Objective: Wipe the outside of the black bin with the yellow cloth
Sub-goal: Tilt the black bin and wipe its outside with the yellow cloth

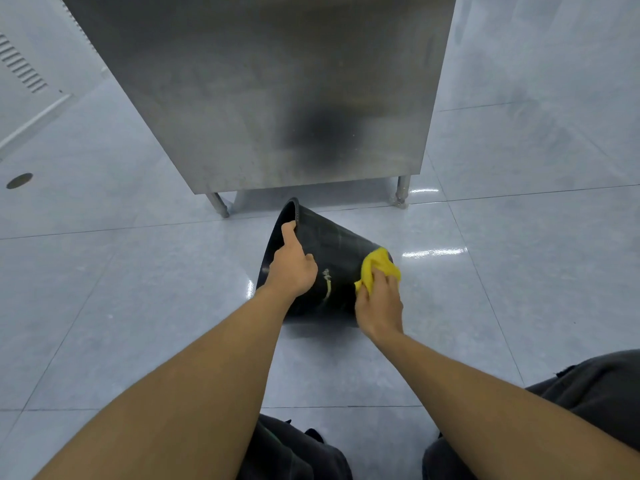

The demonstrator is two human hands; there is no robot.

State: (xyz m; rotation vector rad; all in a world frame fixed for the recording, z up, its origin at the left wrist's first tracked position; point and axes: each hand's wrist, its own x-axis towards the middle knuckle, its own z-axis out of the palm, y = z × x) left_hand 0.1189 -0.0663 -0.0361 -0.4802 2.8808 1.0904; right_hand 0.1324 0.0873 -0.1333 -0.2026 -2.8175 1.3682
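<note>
the black bin [341,258] lay tipped on its side on the tiled floor [138,289], its open mouth turned to the left and its narrower base to the right, just in front of a steel cabinet [277,98]. the left hand [292,268] steadied it at the rim: the thumb hooked over the edge while the other fingers [310,261] curled against the outer wall. the right hand [379,306] pressed the yellow cloth [377,266] onto the wall near the base, fingers closed over the bunched fabric, most of which showed beyond the fingertips. between the two sets of fingers a pale streak [327,284] ran down the wall (apparently residue not yet reached). judged from this, the wiping was under way but unfinished; the streaked middle band, the rim area and the side resting on the floor seemingly remained to be done.
</note>
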